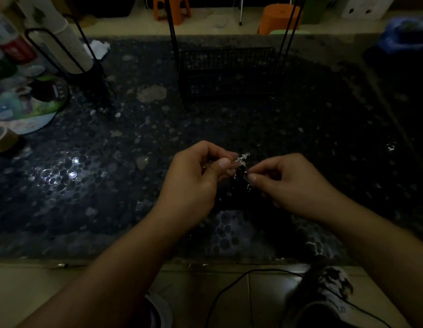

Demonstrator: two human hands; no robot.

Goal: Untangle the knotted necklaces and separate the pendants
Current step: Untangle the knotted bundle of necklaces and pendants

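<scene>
Silver knotted necklaces point(243, 159) held above the dark bench point(87, 185) | your left hand point(196, 176) and right hand point(288, 183) both pinch it (dim light) | hard tugging could tighten knots.

Dim room, dark pebble-patterned counter point(92, 185) filling the middle of the frame.

Light glints off the counter's glossy surface at centre left. A black wire basket point(227, 69) stands at the upper centre, with thin black rods rising from it. In the upper left a black wire holder point(63, 55) carries a stack of paper cups point(73, 48), beside a round patterned tray point(28, 110) and a roll of tape point(3, 138). Beyond the far edge, orange stools point(279, 17) stand on a pale floor. Beige floor tiles point(231, 292) and a black cable point(229, 290) show along the bottom.
</scene>
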